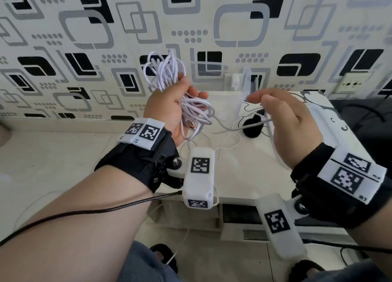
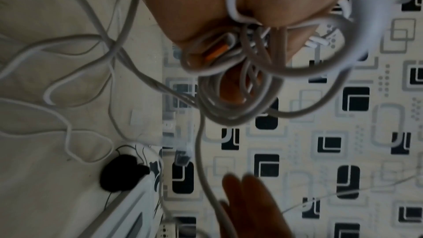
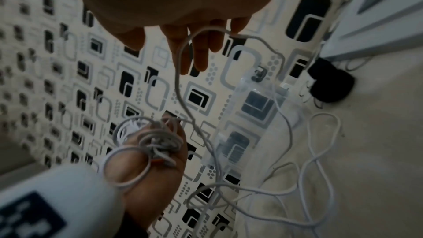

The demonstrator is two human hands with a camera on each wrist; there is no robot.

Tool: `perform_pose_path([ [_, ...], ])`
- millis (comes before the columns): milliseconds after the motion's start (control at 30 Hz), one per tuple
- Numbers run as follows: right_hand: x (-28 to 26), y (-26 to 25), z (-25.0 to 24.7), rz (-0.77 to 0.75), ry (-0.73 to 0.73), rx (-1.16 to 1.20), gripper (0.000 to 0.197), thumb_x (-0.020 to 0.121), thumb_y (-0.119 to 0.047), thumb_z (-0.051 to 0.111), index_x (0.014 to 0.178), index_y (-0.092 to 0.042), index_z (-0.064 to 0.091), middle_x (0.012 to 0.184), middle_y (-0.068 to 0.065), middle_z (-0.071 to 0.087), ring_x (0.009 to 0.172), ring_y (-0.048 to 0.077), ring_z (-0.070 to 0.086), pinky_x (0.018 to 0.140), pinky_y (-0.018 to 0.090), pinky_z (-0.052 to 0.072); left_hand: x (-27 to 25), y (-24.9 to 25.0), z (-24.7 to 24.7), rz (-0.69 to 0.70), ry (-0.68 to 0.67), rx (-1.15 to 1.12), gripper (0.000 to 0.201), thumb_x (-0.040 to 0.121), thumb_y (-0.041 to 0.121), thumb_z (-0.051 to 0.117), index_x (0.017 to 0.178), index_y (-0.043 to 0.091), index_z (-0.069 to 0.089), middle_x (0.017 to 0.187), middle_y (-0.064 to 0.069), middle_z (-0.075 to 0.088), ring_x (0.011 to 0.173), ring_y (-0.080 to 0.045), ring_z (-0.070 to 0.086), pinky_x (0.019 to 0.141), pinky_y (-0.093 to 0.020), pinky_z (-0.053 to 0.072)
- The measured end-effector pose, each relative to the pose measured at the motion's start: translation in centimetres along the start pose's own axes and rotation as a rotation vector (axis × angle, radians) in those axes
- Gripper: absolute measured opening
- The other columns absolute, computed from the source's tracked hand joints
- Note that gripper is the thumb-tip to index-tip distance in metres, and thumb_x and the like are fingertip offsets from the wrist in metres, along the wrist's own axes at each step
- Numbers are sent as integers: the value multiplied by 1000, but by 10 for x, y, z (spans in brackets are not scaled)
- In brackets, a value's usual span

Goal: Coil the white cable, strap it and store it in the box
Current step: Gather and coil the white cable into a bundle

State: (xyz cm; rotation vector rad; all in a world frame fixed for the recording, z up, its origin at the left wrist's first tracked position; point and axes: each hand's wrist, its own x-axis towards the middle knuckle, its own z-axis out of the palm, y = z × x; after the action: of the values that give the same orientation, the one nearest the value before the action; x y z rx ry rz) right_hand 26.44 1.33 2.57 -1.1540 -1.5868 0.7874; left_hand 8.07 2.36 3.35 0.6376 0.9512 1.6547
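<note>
Up at chest height, my left hand (image 1: 176,107) grips a loose bundle of the cable (image 1: 167,73): thin, smooth white cord in uneven loops that stick up above my thumb and spill below my palm. An orange-tipped plug (image 2: 217,52) sits in the bundle against my palm. From there one strand runs across to my right hand (image 1: 288,124), whose fingers (image 3: 199,55) are straight and relaxed, the cord draped over them rather than pinched. Between my hands and further back, the box (image 1: 246,84) of clear, glossy plastic stands against the wall. More slack cord lies in soft curls on the table (image 1: 250,167), a pale, matte top. A round black lump (image 1: 252,126) rests near the box. Behind it all, the wall (image 1: 89,37) is papered in grey and black rounded squares.
</note>
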Motion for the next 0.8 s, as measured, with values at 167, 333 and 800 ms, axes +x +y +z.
perform_pose_path([
  [167,-4,-3,5,-12,-255,-463,42,67,-71,50,90,-38,60,84,-19,63,95,12,59,97,41,42,-10,-9,9,2,-160,95,23,96,13,46,74,10,52,54,0,61,61,-19,67,58,-35,57],
  [333,-3,6,2,34,-416,-622,36,83,-54,51,81,-23,70,70,-6,64,74,9,56,94,34,38,-9,-2,9,-12,-115,19,18,95,13,48,78,10,52,58,-3,57,61,-20,68,54,-33,56],
  [800,21,52,-13,253,-127,-576,42,96,-36,32,61,-15,39,60,4,42,64,28,40,67,36,35,8,38,-20,92,99,4,34,96,21,47,62,14,44,54,2,48,42,-15,53,53,-27,48],
])
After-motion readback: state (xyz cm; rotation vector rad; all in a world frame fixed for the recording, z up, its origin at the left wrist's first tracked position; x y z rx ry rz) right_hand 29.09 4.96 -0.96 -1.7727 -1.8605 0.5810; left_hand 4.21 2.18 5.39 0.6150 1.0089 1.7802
